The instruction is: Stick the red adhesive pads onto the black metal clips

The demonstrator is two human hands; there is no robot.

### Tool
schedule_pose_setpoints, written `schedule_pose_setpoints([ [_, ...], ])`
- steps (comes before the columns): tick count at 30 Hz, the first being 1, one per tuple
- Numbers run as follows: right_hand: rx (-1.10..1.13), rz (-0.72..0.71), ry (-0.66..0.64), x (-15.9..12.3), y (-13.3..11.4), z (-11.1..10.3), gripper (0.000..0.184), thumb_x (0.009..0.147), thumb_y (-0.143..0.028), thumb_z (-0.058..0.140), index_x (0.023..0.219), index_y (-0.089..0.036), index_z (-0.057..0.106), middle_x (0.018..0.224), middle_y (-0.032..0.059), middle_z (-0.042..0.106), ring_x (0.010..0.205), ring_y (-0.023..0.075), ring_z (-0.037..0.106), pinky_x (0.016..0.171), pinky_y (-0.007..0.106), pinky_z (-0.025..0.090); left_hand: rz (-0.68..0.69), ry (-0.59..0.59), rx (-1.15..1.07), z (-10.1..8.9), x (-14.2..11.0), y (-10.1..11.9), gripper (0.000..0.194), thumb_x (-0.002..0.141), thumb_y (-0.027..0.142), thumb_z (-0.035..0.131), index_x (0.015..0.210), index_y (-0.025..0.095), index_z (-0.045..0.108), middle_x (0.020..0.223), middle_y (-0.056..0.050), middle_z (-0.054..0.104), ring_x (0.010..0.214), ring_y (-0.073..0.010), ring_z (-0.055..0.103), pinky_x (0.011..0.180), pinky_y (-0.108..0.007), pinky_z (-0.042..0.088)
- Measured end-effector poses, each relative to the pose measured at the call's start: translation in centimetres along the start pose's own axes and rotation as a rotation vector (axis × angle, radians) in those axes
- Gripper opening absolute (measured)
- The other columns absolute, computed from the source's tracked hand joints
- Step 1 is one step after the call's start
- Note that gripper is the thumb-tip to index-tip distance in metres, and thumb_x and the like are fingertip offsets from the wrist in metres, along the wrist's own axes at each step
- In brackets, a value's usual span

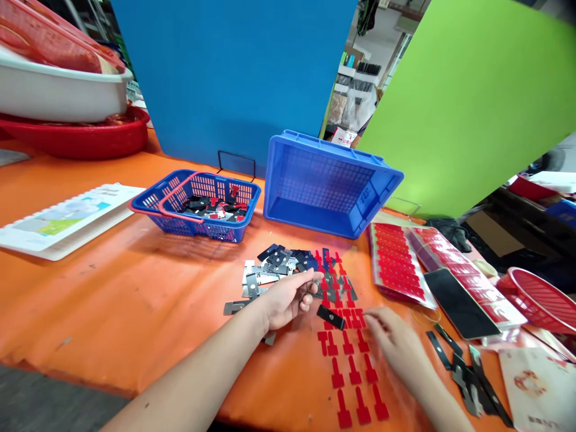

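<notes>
My left hand [290, 300] is over the right side of a pile of black and silver metal plates [281, 262]. Its fingers are curled in with thumb and forefinger close together; what they hold, if anything, I cannot make out. Just right of it, a single black metal plate [330, 317] with a small hole lies tilted beside the red pieces. Rows of red T-shaped pieces [354, 369] run down the table in front of me. At the right edge of these rows, my right hand [391, 336] has its fingertips together at a red T-shaped piece [360, 317].
A blue basket [202, 229] holds black plates with red pieces. Behind stands a tilted blue crate [310, 207]. To the right are packs of red pieces [398, 261], a phone [461, 303], loose black strips [472, 375] and a red basket [540, 300]. A white booklet [67, 216] lies left.
</notes>
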State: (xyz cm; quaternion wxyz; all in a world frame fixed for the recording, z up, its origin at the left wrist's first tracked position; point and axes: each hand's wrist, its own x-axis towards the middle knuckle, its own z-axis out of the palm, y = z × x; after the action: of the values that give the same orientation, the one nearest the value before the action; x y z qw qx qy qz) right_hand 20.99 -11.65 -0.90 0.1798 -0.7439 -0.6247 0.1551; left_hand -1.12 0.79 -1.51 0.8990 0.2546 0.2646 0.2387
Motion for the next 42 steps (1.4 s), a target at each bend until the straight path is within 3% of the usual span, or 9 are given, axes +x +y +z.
schedule_pose_setpoints([
  [2, -0.016, -0.193, -0.081, 0.9, -2.8, 1.1, 0.022, 0.083, -0.033, 0.037, 0.091, -0.024, 0.055, 0.091, 0.0051, 0.059, 0.086, 0.0203, 0.053, 0.076, 0.032, 0.040, -0.023, 0.003, -0.040, 0.0, -0.1, 0.1, 0.036, 0.076, 0.042, 0.049, 0.098, 0.014, 0.055, 0.068, 0.000, 0.051, 0.048, -0.0041, 0.043, 0.043, -0.014, 0.034],
  [5, -0.109, -0.309, -0.132, 2.0, -5.2, 2.3, 0.017, 0.079, -0.030, 0.047, 0.092, -0.024, 0.055, 0.089, 0.0039, 0.057, 0.085, 0.0205, 0.052, 0.075, 0.032, 0.040, -0.042, -0.002, -0.088, 0.0, -0.2, 0.2, 0.042, 0.077, 0.047, 0.045, 0.102, 0.014, 0.053, 0.080, -0.004, 0.058, 0.058, -0.0085, 0.053, 0.053, -0.019, 0.044],
  [16, -0.304, -0.400, -0.084, 2.9, -4.7, 4.4, 0.020, 0.083, -0.022, 0.036, 0.079, -0.020, 0.055, 0.077, 0.0044, 0.055, 0.070, 0.0184, 0.052, 0.062, 0.029, 0.040, -0.056, -0.037, -0.125, 0.2, -0.1, 0.6, 0.051, 0.077, 0.053, 0.037, 0.104, 0.012, 0.052, 0.097, -0.011, 0.060, 0.075, -0.0168, 0.060, 0.067, -0.028, 0.048],
  [21, 0.054, -0.183, 0.008, 3.9, -4.5, 3.7, 0.028, 0.083, -0.031, 0.036, 0.066, -0.021, 0.056, 0.067, 0.0026, 0.057, 0.066, 0.0178, 0.053, 0.061, 0.028, 0.039, 0.024, 0.048, -0.121, -0.2, 0.4, 0.6, 0.046, 0.079, 0.050, 0.038, 0.102, 0.013, 0.053, 0.088, -0.010, 0.062, 0.070, -0.0145, 0.060, 0.065, -0.025, 0.049],
  [27, 0.745, 0.221, -0.255, 4.8, -4.3, 4.3, 0.030, 0.075, -0.044, 0.046, 0.059, -0.020, 0.049, 0.046, -0.0056, 0.049, 0.041, 0.0106, 0.045, 0.044, 0.023, 0.037, 0.095, 0.177, -0.067, -0.6, 1.0, 0.3, 0.038, 0.078, 0.044, 0.045, 0.102, 0.015, 0.053, 0.086, -0.009, 0.063, 0.072, -0.0140, 0.061, 0.067, -0.023, 0.049],
  [31, 0.902, 0.239, -0.338, 4.7, -4.8, 4.5, 0.029, 0.074, -0.044, 0.046, 0.065, -0.018, 0.053, 0.051, -0.0041, 0.054, 0.042, 0.0097, 0.048, 0.046, 0.022, 0.040, 0.132, 0.199, 0.035, -0.7, 1.0, -0.2, 0.034, 0.077, 0.038, 0.050, 0.102, 0.016, 0.053, 0.092, -0.010, 0.063, 0.079, -0.0149, 0.061, 0.068, -0.023, 0.049],
  [33, 0.830, 0.167, -0.336, 5.0, -4.8, 4.2, 0.029, 0.076, -0.043, 0.045, 0.075, -0.017, 0.058, 0.058, -0.0010, 0.059, 0.050, 0.0124, 0.054, 0.052, 0.025, 0.043, 0.149, 0.209, 0.067, -0.7, 1.0, -0.2, 0.031, 0.077, 0.035, 0.050, 0.102, 0.017, 0.053, 0.094, -0.009, 0.062, 0.081, -0.0152, 0.060, 0.070, -0.023, 0.049],
  [38, 0.320, -0.051, 0.008, 6.3, -3.9, 3.1, 0.024, 0.080, -0.033, 0.040, 0.086, -0.022, 0.060, 0.084, 0.0035, 0.062, 0.080, 0.0191, 0.057, 0.073, 0.031, 0.042, 0.168, 0.220, 0.097, -0.8, 1.1, -0.2, 0.025, 0.080, 0.027, 0.047, 0.103, 0.018, 0.052, 0.098, -0.010, 0.061, 0.086, -0.0162, 0.060, 0.076, -0.026, 0.047],
  [42, 0.050, -0.209, 0.088, 6.9, -3.9, 3.6, 0.023, 0.082, -0.026, 0.038, 0.090, -0.021, 0.058, 0.089, 0.0057, 0.059, 0.086, 0.0199, 0.053, 0.078, 0.032, 0.040, 0.158, 0.200, 0.115, -0.8, 1.2, -0.3, 0.023, 0.080, 0.027, 0.048, 0.100, 0.018, 0.052, 0.106, -0.011, 0.058, 0.095, -0.0180, 0.056, 0.082, -0.029, 0.044],
])
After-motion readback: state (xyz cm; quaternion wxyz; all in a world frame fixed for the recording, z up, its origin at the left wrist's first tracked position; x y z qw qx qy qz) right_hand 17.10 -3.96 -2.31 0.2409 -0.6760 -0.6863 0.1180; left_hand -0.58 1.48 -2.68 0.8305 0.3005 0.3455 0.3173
